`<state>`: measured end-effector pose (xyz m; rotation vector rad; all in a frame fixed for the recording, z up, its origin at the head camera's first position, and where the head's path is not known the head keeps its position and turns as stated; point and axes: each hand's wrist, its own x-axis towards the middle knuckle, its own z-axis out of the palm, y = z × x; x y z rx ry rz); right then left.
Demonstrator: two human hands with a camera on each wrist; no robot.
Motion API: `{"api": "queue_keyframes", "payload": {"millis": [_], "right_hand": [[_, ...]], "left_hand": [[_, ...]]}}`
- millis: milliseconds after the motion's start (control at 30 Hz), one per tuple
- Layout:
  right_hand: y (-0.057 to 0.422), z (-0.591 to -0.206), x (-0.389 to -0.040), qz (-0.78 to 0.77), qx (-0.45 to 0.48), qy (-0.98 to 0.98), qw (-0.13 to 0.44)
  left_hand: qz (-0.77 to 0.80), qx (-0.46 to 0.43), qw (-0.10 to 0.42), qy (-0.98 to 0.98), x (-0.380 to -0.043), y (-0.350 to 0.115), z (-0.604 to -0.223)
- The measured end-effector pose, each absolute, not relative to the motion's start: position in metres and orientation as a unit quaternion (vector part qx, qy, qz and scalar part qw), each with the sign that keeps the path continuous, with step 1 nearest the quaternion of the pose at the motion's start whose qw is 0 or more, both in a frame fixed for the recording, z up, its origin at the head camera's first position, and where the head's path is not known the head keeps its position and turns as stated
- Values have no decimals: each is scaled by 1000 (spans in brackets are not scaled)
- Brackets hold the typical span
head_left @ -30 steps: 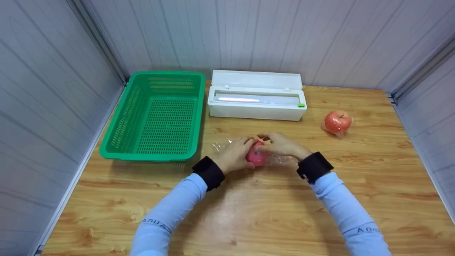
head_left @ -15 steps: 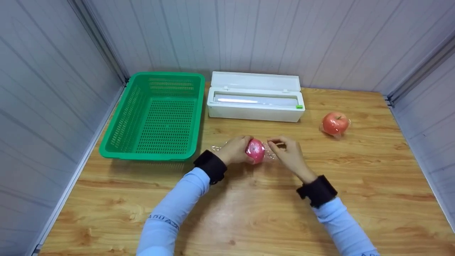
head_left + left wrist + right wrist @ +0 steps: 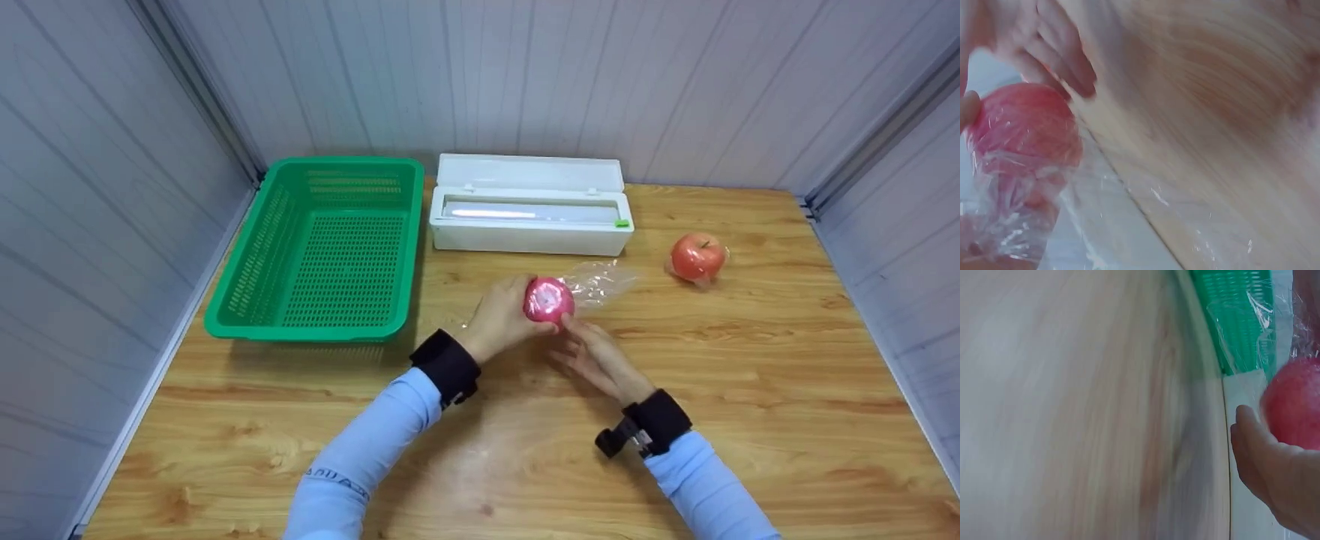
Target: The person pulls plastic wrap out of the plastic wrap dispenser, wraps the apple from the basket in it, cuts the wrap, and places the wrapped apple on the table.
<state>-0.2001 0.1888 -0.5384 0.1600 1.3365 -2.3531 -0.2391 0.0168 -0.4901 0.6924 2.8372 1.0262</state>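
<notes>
A pinkish-red apple in clear plastic wrap is held by my left hand, whose fingers curl round its left side in the head view. A loose sheet of plastic wrap trails from the apple to the right. My right hand is at the apple's lower right, thumb tip right at the fruit and the other fingers extended beneath. In the left wrist view, crumpled wrap covers one end of the apple. The right wrist view shows my right hand with straight fingers beside the apple.
A green plastic basket stands at the left. At the back is a white plastic-wrap box with its lid raised and a roll inside. Another wrapped apple sits on the wooden table at the right. Panel walls enclose the table.
My left hand has turned the apple and brought it slightly up and right. My right hand moved away, then back under the apple. The loose wrap now spreads out to the right.
</notes>
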Motion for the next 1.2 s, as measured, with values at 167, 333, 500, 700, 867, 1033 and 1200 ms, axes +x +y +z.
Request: {"api": "queue_keyframes", "payload": {"millis": [167, 333, 500, 700, 867, 1033, 1200], "right_hand": [[184, -533, -203, -867, 57, 463, 175], [197, -530, -203, -864, 43, 461, 199], [207, -526, -202, -851, -3, 464, 245], [211, -523, -199, -837, -7, 476, 268], [211, -524, -199, -838, 2, 475, 267], [210, -523, -199, -835, 15, 489, 253], [213, -519, -200, -847, 49, 491, 198]], "left_hand": [[318, 234, 5, 919, -229, 19, -489], [464, 175, 132, 858, -234, 6, -483], [580, 116, 279, 757, -247, -11, -486], [651, 111, 361, 658, -251, -8, -496], [671, 102, 337, 653, -250, -2, -498], [659, 126, 294, 681, -248, 2, -497], [694, 134, 185, 683, -245, -2, -492]]}}
